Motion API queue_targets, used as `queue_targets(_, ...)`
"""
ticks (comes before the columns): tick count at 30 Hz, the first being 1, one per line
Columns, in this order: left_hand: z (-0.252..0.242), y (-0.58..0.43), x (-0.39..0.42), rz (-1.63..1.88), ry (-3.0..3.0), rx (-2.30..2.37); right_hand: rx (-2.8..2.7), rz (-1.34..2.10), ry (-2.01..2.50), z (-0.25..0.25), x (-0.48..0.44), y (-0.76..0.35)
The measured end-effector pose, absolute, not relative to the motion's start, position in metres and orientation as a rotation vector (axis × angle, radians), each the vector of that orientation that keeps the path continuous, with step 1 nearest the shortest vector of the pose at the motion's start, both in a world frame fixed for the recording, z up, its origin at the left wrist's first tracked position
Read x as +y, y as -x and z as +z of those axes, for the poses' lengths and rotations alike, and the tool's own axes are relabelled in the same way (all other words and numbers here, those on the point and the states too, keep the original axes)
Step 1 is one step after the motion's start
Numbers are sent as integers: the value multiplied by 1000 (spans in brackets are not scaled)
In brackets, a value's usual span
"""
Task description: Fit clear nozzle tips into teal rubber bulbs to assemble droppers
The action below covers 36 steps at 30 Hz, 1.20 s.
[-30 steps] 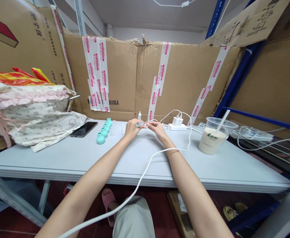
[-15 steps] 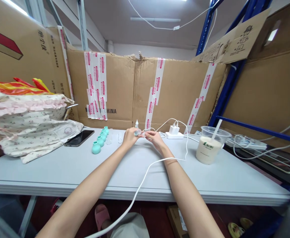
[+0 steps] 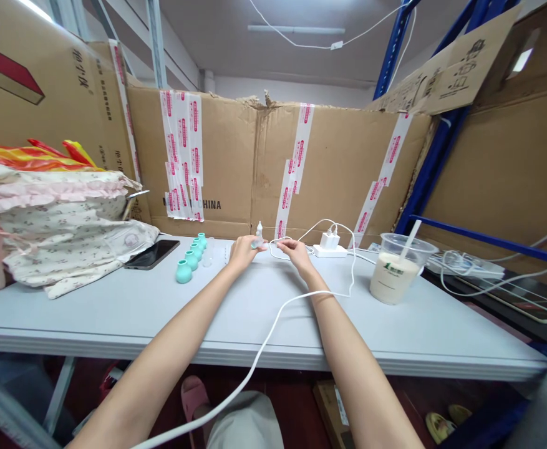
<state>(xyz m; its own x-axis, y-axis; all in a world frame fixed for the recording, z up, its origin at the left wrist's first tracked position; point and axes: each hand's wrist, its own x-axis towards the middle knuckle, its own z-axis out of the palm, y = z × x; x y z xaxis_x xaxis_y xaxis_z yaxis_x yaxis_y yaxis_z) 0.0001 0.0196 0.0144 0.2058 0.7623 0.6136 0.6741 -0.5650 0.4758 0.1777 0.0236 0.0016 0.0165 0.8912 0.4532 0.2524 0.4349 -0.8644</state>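
My left hand (image 3: 242,252) is closed around a small clear plastic piece with a pointed, nozzle-like tip (image 3: 259,229), which stands upright above the fingers. A short gap to the right, my right hand (image 3: 298,254) is held in a pinch; whatever is between its fingertips is too small to make out. Several mint-green bulbs with short necks (image 3: 184,272) stand in a row left of my left hand. Small clear plastic pieces (image 3: 208,257) lie beside that row, partly hard to see against the tabletop.
A white cable (image 3: 273,333) crosses over my right forearm. Behind my right hand sits a white power strip with a charger (image 3: 330,247). A drink cup with straw (image 3: 395,274) stands right. A phone (image 3: 153,254) and cloth bag (image 3: 67,243) lie left; cardboard (image 3: 231,162) walls the back.
My hands have moved apart; the right fingertips have drawn away from the clear piece. My left hand still holds that piece, its tip now more upright. The view has shifted slightly.
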Motion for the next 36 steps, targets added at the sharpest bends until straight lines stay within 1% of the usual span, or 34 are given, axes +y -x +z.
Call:
queue_targets(3,11,7,23,1062,-2478,1572,-1763,334,1368,-4,21,-178)
queue_targets(5,8,9,26,962,-2537,1622,-1899,128,1496,-7,17,-174)
queue_targets(7,6,10,29,878,-2568,1623,-1984,5,1565,-9,13,-169)
queue_targets(9,5,10,31,795,-2572,1616,-2035,-40,1602,-9,10,-165)
queue_targets(15,1,7,35,696,-2541,1598,-2080,8,1629,-9,8,-161)
queue_targets(27,-9,6,41,853,-2472,1359,-2038,134,1586,-15,15,-160)
queue_targets(36,-11,11,47,831,-2474,1300,-2031,153,1567,-17,18,-162)
